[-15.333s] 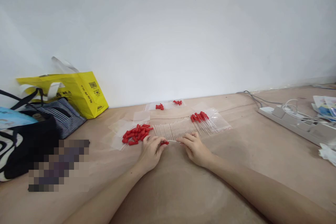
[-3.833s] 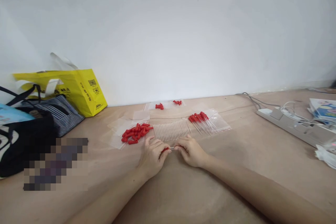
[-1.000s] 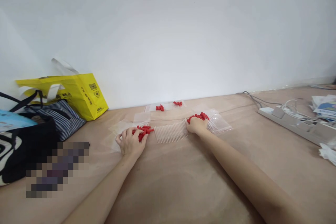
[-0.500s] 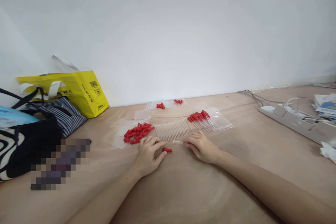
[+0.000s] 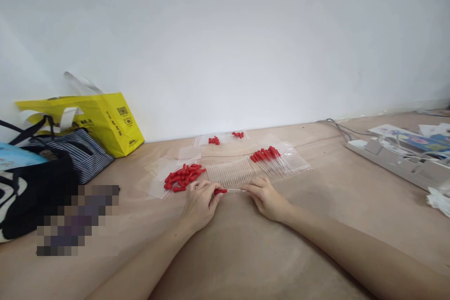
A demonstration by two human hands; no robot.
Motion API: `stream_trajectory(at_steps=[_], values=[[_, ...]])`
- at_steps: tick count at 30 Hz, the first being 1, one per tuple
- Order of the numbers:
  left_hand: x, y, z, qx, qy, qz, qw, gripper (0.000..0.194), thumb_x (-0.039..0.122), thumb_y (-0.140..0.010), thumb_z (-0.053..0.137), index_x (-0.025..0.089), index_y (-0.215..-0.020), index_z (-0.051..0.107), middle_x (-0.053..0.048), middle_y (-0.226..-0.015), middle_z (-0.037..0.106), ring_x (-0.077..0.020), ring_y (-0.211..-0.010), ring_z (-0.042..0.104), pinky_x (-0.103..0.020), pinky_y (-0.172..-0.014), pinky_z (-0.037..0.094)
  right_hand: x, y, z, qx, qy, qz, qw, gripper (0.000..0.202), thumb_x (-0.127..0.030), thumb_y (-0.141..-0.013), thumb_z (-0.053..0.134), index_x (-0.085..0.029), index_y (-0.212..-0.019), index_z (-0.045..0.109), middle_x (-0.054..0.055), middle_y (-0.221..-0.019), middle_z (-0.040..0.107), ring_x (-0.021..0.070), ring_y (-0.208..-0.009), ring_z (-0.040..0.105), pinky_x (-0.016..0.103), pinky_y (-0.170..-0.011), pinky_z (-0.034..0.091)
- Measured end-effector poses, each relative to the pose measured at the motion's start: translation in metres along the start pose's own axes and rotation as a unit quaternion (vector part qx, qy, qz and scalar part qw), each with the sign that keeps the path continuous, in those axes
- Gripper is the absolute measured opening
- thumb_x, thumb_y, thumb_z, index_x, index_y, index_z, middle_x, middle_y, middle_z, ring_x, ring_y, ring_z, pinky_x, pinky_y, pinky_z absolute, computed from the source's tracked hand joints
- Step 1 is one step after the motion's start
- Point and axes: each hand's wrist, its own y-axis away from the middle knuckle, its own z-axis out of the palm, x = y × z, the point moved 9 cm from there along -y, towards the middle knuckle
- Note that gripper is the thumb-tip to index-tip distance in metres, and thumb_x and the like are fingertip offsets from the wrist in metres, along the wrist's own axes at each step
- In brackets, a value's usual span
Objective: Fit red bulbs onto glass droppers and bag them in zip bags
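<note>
A red rubber bulb is pinched in my left hand, its end pointing right. My right hand grips a thin clear tube, whose free end lies close to the bulb; whether they touch I cannot tell. Beyond my hands is a row of clear tubes. A pile of red bulbs lies on plastic to the left of the row. At the right, tubes with red bulbs on their ends rest on a clear bag.
Small red pieces lie on plastic near the wall. A yellow bag, a striped pouch and a black bag stand at the left. At the right are a power strip with cables and some papers.
My left hand has closed on the red bulb and lifted it up level with the tube. The tube in my right hand has moved slightly left, towards the bulb.
</note>
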Motion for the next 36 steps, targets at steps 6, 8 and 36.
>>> stream_trajectory(at_steps=[6, 8, 36], values=[[0.005, 0.000, -0.003, 0.012, 0.003, 0.013, 1.000, 0.010, 0.024, -0.083, 0.046, 0.021, -0.084, 0.055, 0.001, -0.081, 0.065, -0.0170, -0.080, 0.054, -0.037, -0.080, 0.024, -0.005, -0.002, 0.000, -0.003, -0.002, -0.001, 1.000, 0.032, -0.007, -0.082, 0.040, -0.020, -0.105, 0.057, 0.007, -0.086, 0.060, 0.0156, -0.082, 0.051, 0.032, -0.077, 0.030], [0.008, 0.000, -0.003, 0.016, 0.004, 0.024, 1.000, 0.011, 0.024, -0.083, 0.047, 0.023, -0.086, 0.057, 0.002, -0.082, 0.066, -0.0168, -0.080, 0.055, -0.038, -0.081, 0.023, -0.007, -0.003, 0.000, -0.001, -0.009, -0.004, 1.000, 0.029, -0.009, -0.083, 0.040, -0.020, -0.102, 0.058, 0.005, -0.083, 0.060, 0.0149, -0.080, 0.051, 0.033, -0.077, 0.028], [0.016, 0.003, -0.004, 0.038, 0.056, 0.025, 0.997, 0.013, 0.024, -0.082, 0.047, 0.022, -0.079, 0.060, 0.002, -0.073, 0.066, -0.0162, -0.075, 0.055, -0.040, -0.086, 0.022, -0.022, -0.009, -0.006, 0.007, -0.005, -0.062, 0.998, 0.031, -0.002, -0.072, 0.038, -0.018, -0.089, 0.059, 0.003, -0.072, 0.055, 0.0130, -0.067, 0.046, 0.030, -0.069, 0.025]])
